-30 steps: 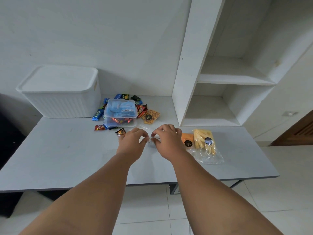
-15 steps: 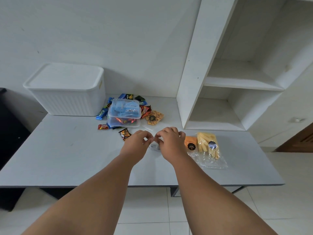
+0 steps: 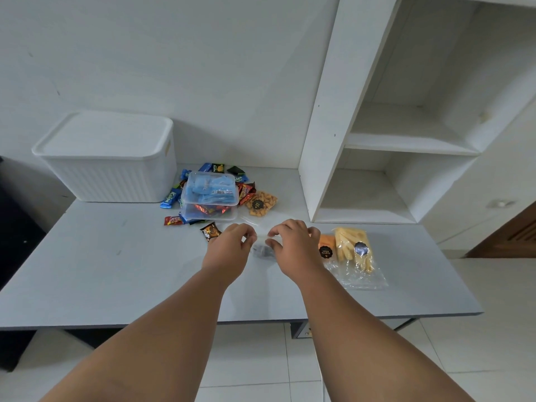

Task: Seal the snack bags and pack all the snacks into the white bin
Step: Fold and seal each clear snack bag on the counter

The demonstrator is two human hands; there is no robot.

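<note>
The grey table (image 3: 116, 271) lies under both hands. A white shelf unit (image 3: 322, 140) stands on it beyond the right hand (image 3: 293, 248). Far past the left hand (image 3: 229, 248) and out to its left sits the white bin (image 3: 116, 181), with its lid (image 3: 107, 133) on, so what it holds cannot be told.

Just beyond the left hand, two clear tubs are stacked. The upper tub (image 3: 210, 188) holds blue packets and the lower tub (image 3: 208, 211) holds red and orange wrappers. Loose wrapped snacks (image 3: 169, 197) lie around them.

Right of the right hand lies a bag of yellow sticks (image 3: 352, 246), and an orange bag (image 3: 326, 245) lies partly behind that hand. A bag of golden nuts (image 3: 261, 203) lies beyond the gap between the hands.

Between the hands, on the table, is the small clear bag (image 3: 262, 250) with something dark inside. Each hand pinches its top edge with thumb and forefinger.
</note>
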